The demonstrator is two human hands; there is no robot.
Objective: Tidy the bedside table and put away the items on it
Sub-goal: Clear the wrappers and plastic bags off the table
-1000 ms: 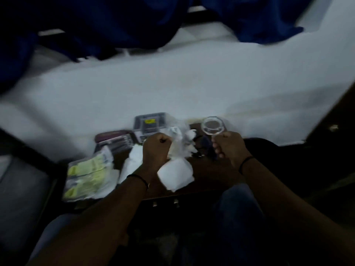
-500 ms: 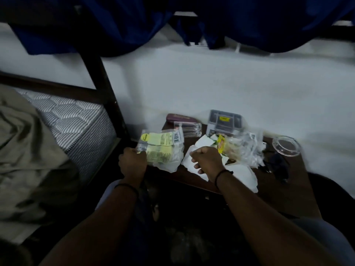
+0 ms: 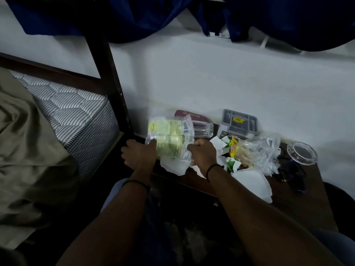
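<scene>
A clear plastic bag of yellow-green packets (image 3: 170, 137) is held over the left end of the dark wooden bedside table (image 3: 311, 206). My left hand (image 3: 139, 155) grips its lower left edge and my right hand (image 3: 202, 155) grips its lower right edge. Beneath it lies white crumpled paper (image 3: 173, 167). To the right sit a crinkled clear bag with a yellow snack wrapper (image 3: 253, 152), more white paper (image 3: 253, 184), a clear round lid (image 3: 301, 150), a grey compartment tray (image 3: 239, 123), a maroon case (image 3: 190, 115) and a clear ribbed packet (image 3: 204, 129).
A dark bedpost (image 3: 109, 81) stands right beside the table's left end, with a striped mattress (image 3: 69, 108) and an olive blanket (image 3: 28, 150) to the left. A white wall (image 3: 211, 77) runs behind the table. Blue curtains (image 3: 153, 14) hang above. A dark tangled object (image 3: 294, 173) lies near the lid.
My right hand left the white paper and went to the bag of yellow-green packets, joining my left hand. The bag is now raised and tilted upright. The camera has swung left.
</scene>
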